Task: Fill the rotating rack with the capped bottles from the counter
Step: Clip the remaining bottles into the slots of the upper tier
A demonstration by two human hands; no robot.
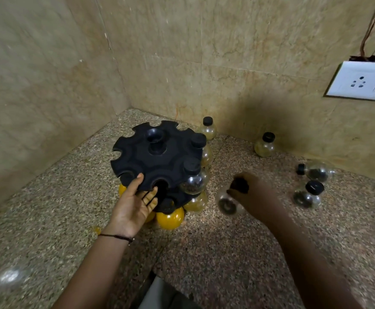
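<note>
A home kitchen corner: speckled granite counter (pixel 215 253), beige marble-tiled walls (pixel 237 52), white wall socket (pixel 360 82).

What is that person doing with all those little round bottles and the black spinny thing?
A person is loading a black rotating rack with small capped bottles. The left hand touches the rack's rim. The right hand holds a clear bottle by its black cap, just beside the rack. Some slots are filled and some are empty. More loose bottles wait on the counter.
</note>
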